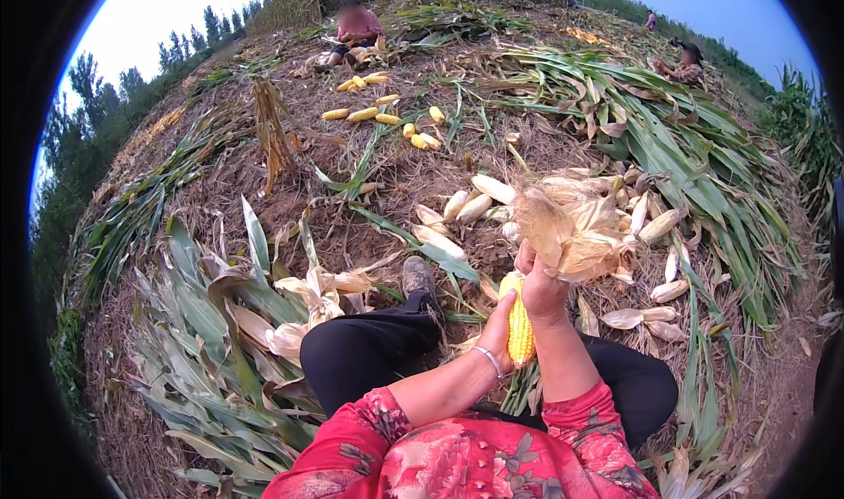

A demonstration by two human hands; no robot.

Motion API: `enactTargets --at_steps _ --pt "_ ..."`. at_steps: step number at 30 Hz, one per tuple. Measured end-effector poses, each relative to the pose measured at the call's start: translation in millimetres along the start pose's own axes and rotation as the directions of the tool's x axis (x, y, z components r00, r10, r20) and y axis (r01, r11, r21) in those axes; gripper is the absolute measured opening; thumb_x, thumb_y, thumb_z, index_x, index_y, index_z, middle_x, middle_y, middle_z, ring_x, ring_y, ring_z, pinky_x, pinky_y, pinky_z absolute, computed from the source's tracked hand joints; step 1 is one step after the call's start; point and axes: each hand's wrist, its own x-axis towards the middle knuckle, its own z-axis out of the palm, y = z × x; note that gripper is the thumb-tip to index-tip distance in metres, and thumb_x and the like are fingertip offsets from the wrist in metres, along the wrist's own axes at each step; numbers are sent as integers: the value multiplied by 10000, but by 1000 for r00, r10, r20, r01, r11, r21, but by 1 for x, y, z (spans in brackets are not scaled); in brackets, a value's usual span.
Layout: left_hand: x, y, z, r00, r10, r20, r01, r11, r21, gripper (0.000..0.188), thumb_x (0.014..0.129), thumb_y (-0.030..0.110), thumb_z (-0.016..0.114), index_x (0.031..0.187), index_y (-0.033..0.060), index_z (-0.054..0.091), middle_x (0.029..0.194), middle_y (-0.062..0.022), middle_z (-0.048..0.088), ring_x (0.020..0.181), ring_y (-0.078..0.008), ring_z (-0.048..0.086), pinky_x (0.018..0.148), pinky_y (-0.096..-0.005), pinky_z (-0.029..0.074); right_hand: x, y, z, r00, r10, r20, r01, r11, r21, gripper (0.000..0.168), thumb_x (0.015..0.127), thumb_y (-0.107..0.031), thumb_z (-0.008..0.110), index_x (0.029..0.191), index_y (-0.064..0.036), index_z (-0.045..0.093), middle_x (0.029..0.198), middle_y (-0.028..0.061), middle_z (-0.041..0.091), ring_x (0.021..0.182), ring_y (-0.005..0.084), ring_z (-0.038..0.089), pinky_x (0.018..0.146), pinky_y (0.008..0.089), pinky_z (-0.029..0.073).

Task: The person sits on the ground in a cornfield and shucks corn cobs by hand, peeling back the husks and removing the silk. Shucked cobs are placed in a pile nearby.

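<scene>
My left hand (499, 333), with a bangle at its wrist, grips a bare yellow corn cob (519, 324) that points down towards my lap. Close beside it, at the cob's upper end, my right hand (544, 286) is closed on dry, pale corn husks (572, 235), which fan out up and to the right. Whether the husks are still joined to the cob is hidden by the fingers. Beyond my hands, several ears in pale husk (476, 207) lie on the ground.
Cut green corn stalks (666, 123) lie at the right, and more stalks (204, 341) at my left. Several husked yellow cobs (362, 114) rest further ahead near a dry stalk clump (270, 126). One person (358, 25) sits at the far left, another (686, 70) at the far right.
</scene>
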Motion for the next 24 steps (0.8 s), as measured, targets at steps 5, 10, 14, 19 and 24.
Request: enactTargets --at_steps 5,10,14,19,24 --pt "27 39 -133 934 129 -333 -57 975 216 470 886 534 541 1073 103 557 809 -104 609 643 -262 603 567 -388 534 32 1 -47 940 301 -158 -265 940 215 244 985 -227 480 785 -90 447 592 -36 328 486 74 308 462 232 287" --pt "37 51 -216 736 311 -601 -107 930 350 532 840 473 644 1099 13 573 930 -106 644 756 -252 639 690 -418 525 65 21 -268 728 383 -569 -506 860 -68 301 923 -317 562 741 -97 468 562 -37 354 483 90 359 451 262 326" --pt "50 45 -256 705 257 -662 -27 941 336 470 874 428 613 1138 42 569 970 -113 646 813 -271 642 720 -437 528 -33 -10 -422 630 376 -679 -776 321 -543 248 825 -239 620 897 -1 619 666 34 575 556 142 546 503 295 424" --pt "41 75 -160 793 105 -600 -85 995 62 414 919 401 540 1198 95 528 1047 -115 632 912 -288 635 784 -488 528 -202 -101 -456 -345 624 -701 -381 -776 -503 831 673 -521 757 1267 8 515 1292 182 524 1178 294 519 975 426 419" --pt "47 236 -8 782 602 -161 -596 798 89 611 851 487 569 1248 38 449 1220 -151 507 1112 -297 535 964 -425 461 -152 -78 -457 149 694 -704 -631 -482 -608 381 789 -369 681 863 5 657 761 109 645 668 226 627 603 368 523"
